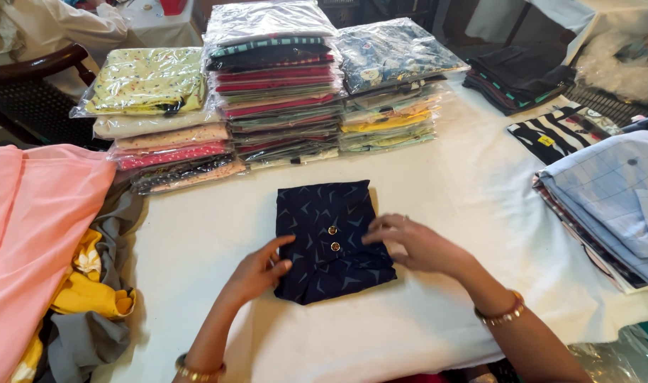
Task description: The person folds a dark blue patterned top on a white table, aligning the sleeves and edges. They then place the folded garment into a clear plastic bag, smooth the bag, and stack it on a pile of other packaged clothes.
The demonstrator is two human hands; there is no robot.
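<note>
Folded navy garment (331,241) with a pale fleck pattern and two small gold buttons lies flat near the middle of the white-covered desk (444,206), directly in front of the person. Left hand (259,271): fingers loosely spread, fingertips touching the garment's lower left edge; nothing gripped. Right hand (416,245): open, fingers bent, resting on the garment's right side, tips pressing the fabric near the buttons; no closed grasp seen. Bangles on both wrists.

Behind the garment, three stacks of clear-bagged folded clothes stand side by side: left stack (157,117) topped in yellow print, middle stack (278,85) tallest, with red and dark layers, right stack (388,85) topped in blue floral. A gap of bare cloth separates them from the garment. Pink fabric (33,234) spreads over the desk's left edge, with yellow and grey cloth (90,298) bunched beside it, near the left forearm. To the right, a pile of pale blue checked shirts (611,202); beyond it a black-and-white striped piece (558,135) and a dark folded pile (519,78). Another person's pale sleeve (62,25) shows at upper left.
</note>
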